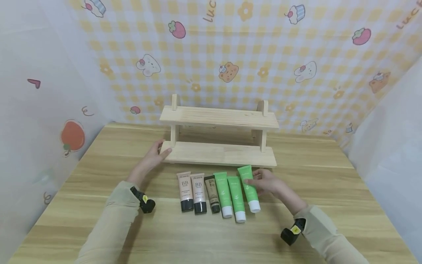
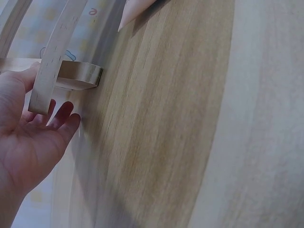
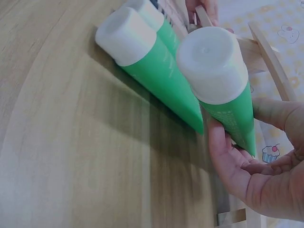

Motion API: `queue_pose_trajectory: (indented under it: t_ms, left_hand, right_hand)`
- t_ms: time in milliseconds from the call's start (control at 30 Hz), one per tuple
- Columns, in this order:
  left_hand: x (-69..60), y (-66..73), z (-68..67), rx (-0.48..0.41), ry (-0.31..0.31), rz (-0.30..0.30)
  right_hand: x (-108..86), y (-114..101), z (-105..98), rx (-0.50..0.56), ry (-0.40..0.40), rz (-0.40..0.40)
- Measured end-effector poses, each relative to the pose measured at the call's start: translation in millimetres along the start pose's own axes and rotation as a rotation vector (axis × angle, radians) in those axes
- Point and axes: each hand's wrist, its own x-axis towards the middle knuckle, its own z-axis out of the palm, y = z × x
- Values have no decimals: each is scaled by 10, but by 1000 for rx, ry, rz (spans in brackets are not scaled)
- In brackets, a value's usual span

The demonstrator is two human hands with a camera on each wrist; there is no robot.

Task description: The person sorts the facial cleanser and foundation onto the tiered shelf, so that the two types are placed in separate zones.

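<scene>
The right hand [image 1: 267, 182] pinches the rightmost green tube [image 1: 250, 192], its long axis running near to far (white cap [image 1: 254, 206] near); the wooden shelf [image 1: 215, 153] lies far and left of that grip, its left end held by the left hand [image 1: 151, 156].

The head camera is looking forward and down toward the shelf [image 1: 217, 153] at twelve o'clock. From close by, the left wrist camera [image 1: 148, 206] is facing the shelf's end at ten o'clock; the right wrist camera [image 1: 290, 236], very near a green tube [image 3: 228, 107], is sharing it with the head view.
</scene>
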Motion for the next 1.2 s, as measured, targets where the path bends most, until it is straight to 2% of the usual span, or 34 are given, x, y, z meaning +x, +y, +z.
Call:
queue_pose_trajectory:
  t_ms: [400, 967, 1200]
  left_hand:
    - [37, -33, 11, -1, 0, -2]
    - [59, -107, 15, -25, 13, 23]
    - [17, -85, -4, -10, 2, 23]
  right_hand:
    - [48, -196, -18, 0, -29, -60]
    - [279, -495, 134, 23, -32, -92]
    - [342, -592, 190, 57, -41, -108]
